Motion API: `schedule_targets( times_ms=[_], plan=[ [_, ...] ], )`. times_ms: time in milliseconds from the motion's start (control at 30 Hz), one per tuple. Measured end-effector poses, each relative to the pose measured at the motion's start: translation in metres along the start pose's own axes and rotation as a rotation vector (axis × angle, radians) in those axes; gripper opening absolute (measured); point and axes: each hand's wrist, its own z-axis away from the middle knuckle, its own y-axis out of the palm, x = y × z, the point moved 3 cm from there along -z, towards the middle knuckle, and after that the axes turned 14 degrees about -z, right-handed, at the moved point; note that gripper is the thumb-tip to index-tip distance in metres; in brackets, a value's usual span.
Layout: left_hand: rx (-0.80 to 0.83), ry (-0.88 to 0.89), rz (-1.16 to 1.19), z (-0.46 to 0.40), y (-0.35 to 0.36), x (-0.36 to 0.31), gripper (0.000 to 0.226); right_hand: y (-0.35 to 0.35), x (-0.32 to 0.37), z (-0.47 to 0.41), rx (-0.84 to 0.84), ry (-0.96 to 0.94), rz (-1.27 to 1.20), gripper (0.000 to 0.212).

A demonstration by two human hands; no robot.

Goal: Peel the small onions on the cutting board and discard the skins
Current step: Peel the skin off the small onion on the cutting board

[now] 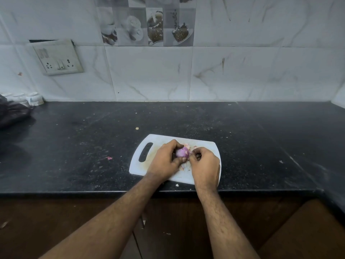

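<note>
Now the left hand (166, 161) is cupping a small, round purple onion (182, 152) over the white plastic cutting board (141, 163), while the right hand (204, 165) is pinching loose skin at its side. Slick layers could be letting the onion slip free onto the board.

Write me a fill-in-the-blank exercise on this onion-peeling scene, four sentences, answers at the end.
1. The left hand holds a small onion whose colour is ____.
2. Both hands work above a white cutting board that lies on a ____ countertop.
3. The board's handle slot is on the person's ____ side.
4. The right hand pinches at the onion's ____ side.

Missing words: purple; black; left; right
</note>
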Motion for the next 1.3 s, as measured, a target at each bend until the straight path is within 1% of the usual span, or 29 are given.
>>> schedule_targets(
  times_ms=[100, 300, 433, 633, 700, 800, 833, 900, 967, 1033, 1067, 1133, 1200, 1300],
  plan=[
    [0.002, -0.03, 0.024, -0.0001, 0.0011, 0.0006, 0.025, -0.0006, 0.0005, 0.0004, -0.013, -0.049, -0.011, 0.029],
    [-0.005, -0.028, 0.029, -0.0006, 0.0009, -0.0005, 0.024, -0.0008, 0.0029, 0.0015, -0.007, -0.06, -0.072, 0.02],
    [-0.011, -0.02, 0.048, -0.0004, 0.0011, -0.001, 0.022, 0.0028, 0.0001, -0.0001, 0.034, -0.098, -0.085, 0.014],
    [-0.012, -0.012, 0.036, -0.0005, 0.0002, -0.0006, 0.025, 0.0019, -0.0016, -0.0011, 0.041, -0.065, -0.082, 0.017],
    [-0.012, -0.008, 0.021, -0.0001, -0.0013, -0.0023, 0.032, 0.002, -0.0021, -0.0013, 0.055, -0.024, -0.048, 0.014],
    [0.011, -0.049, 0.037, 0.0006, -0.0016, -0.0014, 0.055, 0.0042, -0.0014, -0.0012, 0.044, -0.016, -0.001, 0.012],
    [0.019, -0.062, 0.047, 0.0006, -0.0013, -0.0006, 0.062, 0.0041, -0.0004, -0.0012, 0.019, -0.031, -0.002, 0.013],
    [0.013, -0.068, 0.061, -0.0001, 0.0, 0.0006, 0.067, 0.0022, 0.0022, -0.001, -0.022, -0.066, -0.031, 0.021],
    [-0.012, -0.068, 0.082, 0.0, -0.001, -0.0001, 0.066, 0.0026, 0.0039, -0.0006, 0.019, -0.098, -0.061, 0.028],
    [-0.026, -0.072, 0.107, 0.0009, -0.0026, -0.0014, 0.064, 0.0056, 0.0039, 0.0004, 0.095, -0.12, -0.053, 0.028],
    [-0.029, -0.075, 0.119, 0.0011, -0.0032, -0.002, 0.063, 0.0065, 0.0027, 0.0002, 0.107, -0.121, -0.042, 0.027],
    [-0.041, -0.096, 0.141, 0.0017, -0.0041, -0.0016, 0.059, 0.0064, -0.0008, -0.0025, 0.078, -0.114, -0.016, 0.024],
    [-0.074, -0.112, 0.129, 0.0015, -0.0054, 0.0004, 0.049, 0.0059, -0.0036, -0.0058, 0.055, -0.102, 0.042, 0.023],
    [-0.093, -0.038, 0.098, 0.0005, -0.004, 0.0004, 0.032, 0.0055, -0.004, -0.0067, 0.053, -0.085, 0.14, 0.025]
  ],
)
